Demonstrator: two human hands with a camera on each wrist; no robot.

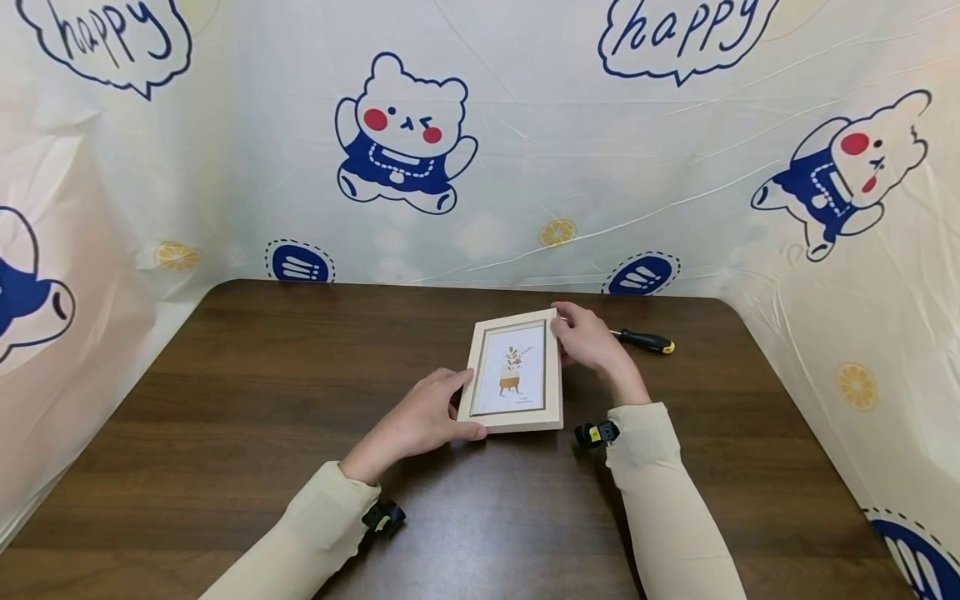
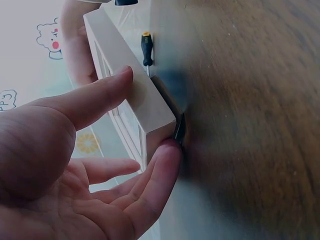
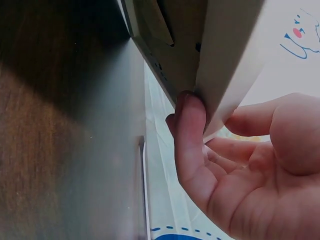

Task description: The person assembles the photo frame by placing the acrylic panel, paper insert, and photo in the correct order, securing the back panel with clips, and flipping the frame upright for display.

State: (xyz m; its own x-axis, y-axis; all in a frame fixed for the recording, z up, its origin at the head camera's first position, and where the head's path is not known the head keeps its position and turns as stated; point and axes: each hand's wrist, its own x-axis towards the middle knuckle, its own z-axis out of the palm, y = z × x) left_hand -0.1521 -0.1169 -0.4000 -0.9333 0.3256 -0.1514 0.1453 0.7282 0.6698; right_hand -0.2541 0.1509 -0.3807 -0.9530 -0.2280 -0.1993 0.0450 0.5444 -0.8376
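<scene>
A cream picture frame (image 1: 513,367) with a print of a potted plant is tilted up over the dark table, its picture side facing the head camera. At its lower left corner, my left hand (image 1: 423,417) grips it, the thumb on one side of the edge and fingers around the other. My right hand (image 1: 590,340) pinches the upper right corner; in the right wrist view a fingertip presses on the back panel (image 3: 182,30). Just beyond that hand lies a screwdriver (image 1: 647,341) with a black and yellow handle, its shaft partly hidden by the hand.
The brown wooden table (image 1: 315,367) reaches back to a pale curtain (image 1: 525,150) printed with bears and orange slices, which also closes off both sides. A black wrist device (image 1: 384,518) sits on the left cuff, another (image 1: 597,433) on the right.
</scene>
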